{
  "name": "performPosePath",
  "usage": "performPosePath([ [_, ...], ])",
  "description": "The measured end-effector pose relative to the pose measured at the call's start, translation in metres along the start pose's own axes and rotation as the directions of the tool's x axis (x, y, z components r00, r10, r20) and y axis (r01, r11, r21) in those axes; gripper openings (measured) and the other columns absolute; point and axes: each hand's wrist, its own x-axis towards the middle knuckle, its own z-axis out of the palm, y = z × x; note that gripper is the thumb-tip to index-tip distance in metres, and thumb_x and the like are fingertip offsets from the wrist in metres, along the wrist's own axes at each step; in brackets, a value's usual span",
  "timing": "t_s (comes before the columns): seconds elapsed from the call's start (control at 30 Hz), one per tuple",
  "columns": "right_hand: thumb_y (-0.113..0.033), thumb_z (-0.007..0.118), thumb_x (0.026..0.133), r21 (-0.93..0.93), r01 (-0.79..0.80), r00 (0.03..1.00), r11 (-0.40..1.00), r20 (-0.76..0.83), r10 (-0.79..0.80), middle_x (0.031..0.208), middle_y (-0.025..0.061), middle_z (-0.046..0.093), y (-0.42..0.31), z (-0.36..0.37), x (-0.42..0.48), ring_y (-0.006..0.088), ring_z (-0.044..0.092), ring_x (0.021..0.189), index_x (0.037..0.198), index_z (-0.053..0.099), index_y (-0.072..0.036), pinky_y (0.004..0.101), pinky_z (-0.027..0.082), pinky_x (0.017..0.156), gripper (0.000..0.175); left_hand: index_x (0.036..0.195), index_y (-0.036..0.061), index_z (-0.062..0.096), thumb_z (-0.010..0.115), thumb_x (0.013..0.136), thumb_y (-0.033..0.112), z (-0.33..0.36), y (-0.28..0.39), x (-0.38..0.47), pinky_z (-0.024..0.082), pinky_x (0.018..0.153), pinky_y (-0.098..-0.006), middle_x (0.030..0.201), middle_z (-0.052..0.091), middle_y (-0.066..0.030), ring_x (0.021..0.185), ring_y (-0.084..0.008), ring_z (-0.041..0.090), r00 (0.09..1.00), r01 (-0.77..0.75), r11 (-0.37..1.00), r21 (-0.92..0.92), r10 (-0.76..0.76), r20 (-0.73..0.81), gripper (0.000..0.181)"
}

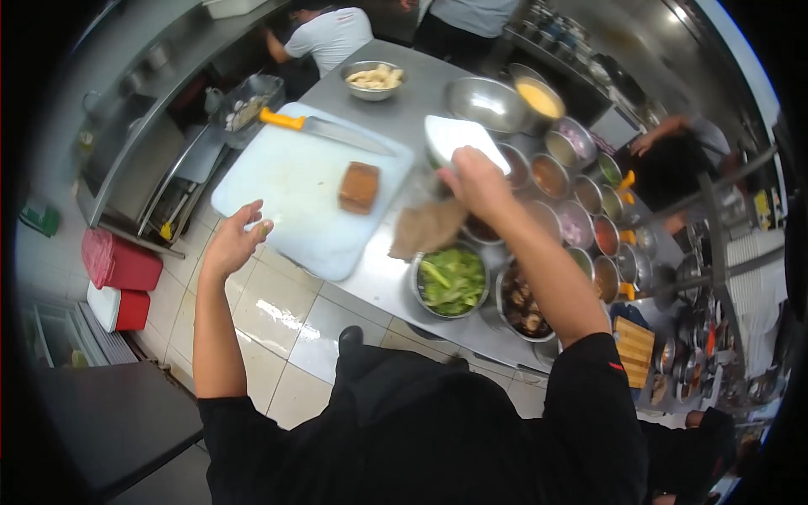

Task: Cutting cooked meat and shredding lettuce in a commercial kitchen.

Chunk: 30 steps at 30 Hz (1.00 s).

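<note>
My right hand (pixel 480 180) grips a white square-edged dish or container (pixel 464 136), tilted and blurred, over the steel table. What is inside it is mostly hidden. My left hand (pixel 238 237) hovers by the near left edge of a white cutting board (pixel 290 183), fingers apart and holding nothing; a small green bit sticks to the thumb. On the board sit a brown rectangular block of food (pixel 359 187) and a chef's knife (pixel 328 130) with a yellow handle, lying along the far side. Below my right hand lies a crumpled brown cloth or paper (pixel 426 227).
Pots of leafy greens (pixel 453 281) and mushrooms (pixel 524 303) stand along the near edge. Several steel containers of ingredients (pixel 574 224) crowd the right. A bowl of pale pieces (pixel 375 79) and a large steel bowl (pixel 486 104) are farther back. Other people (pixel 334 38) are around the table.
</note>
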Motion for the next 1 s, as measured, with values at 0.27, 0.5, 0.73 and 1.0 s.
performPosePath([
  [0.27, -0.030, 0.077, 0.078, -0.196, -0.099, 0.993, 0.976, 0.044, 0.110, 0.095, 0.0111, 0.057, -0.045, 0.033, 0.023, 0.0313, 0.058, 0.093, 0.097, 0.060, -0.007, 0.0425, 0.049, 0.077, 0.035, 0.134, -0.0022, 0.055, 0.065, 0.092, 0.029, -0.059, -0.049, 0.034, 0.050, 0.095, -0.0390, 0.124, 0.063, -0.0251, 0.115, -0.0324, 0.063, 0.985, -0.144, 0.952, 0.268, 0.165, -0.055, 0.053],
  [0.5, -0.035, 0.080, 0.072, 0.019, 0.282, 0.883, 0.959, 0.386, -0.267, 0.117, 0.0154, 0.052, -0.119, 0.056, 0.032, 0.0330, 0.050, 0.110, 0.106, 0.061, -0.008, 0.0427, 0.045, 0.087, 0.047, 0.130, 0.0094, 0.062, 0.064, 0.091, 0.031, -0.013, 0.010, 0.137, 0.047, 0.098, -0.0431, 0.121, 0.065, -0.0216, 0.111, -0.0374, 0.062, 0.937, -0.283, 0.812, 0.511, 0.348, -0.034, 0.044],
  [0.73, -0.035, 0.082, 0.068, -0.251, 0.168, 0.947, 0.953, 0.311, -0.085, 0.132, 0.0192, 0.046, -0.143, 0.092, 0.019, 0.0349, 0.047, 0.116, 0.113, 0.058, -0.011, 0.0448, 0.046, 0.087, 0.056, 0.146, 0.0268, 0.045, 0.060, 0.092, 0.021, 0.026, 0.002, 0.203, 0.042, 0.105, -0.0481, 0.148, 0.044, -0.0185, 0.134, -0.0341, 0.045, 0.906, -0.164, 0.590, 0.791, 0.408, -0.117, 0.057],
  [1.0, -0.016, 0.074, 0.069, -0.189, -0.168, 0.888, 0.968, 0.398, 0.231, 0.122, 0.0166, 0.051, -0.135, 0.094, 0.044, 0.0345, 0.054, 0.110, 0.114, 0.053, -0.008, 0.0481, 0.052, 0.081, 0.050, 0.139, 0.0281, 0.052, 0.060, 0.090, 0.018, -0.006, 0.000, 0.264, 0.038, 0.105, -0.0565, 0.128, 0.057, -0.0126, 0.126, -0.0318, 0.051, 0.867, -0.465, 0.464, 0.754, 0.410, 0.283, 0.050],
])
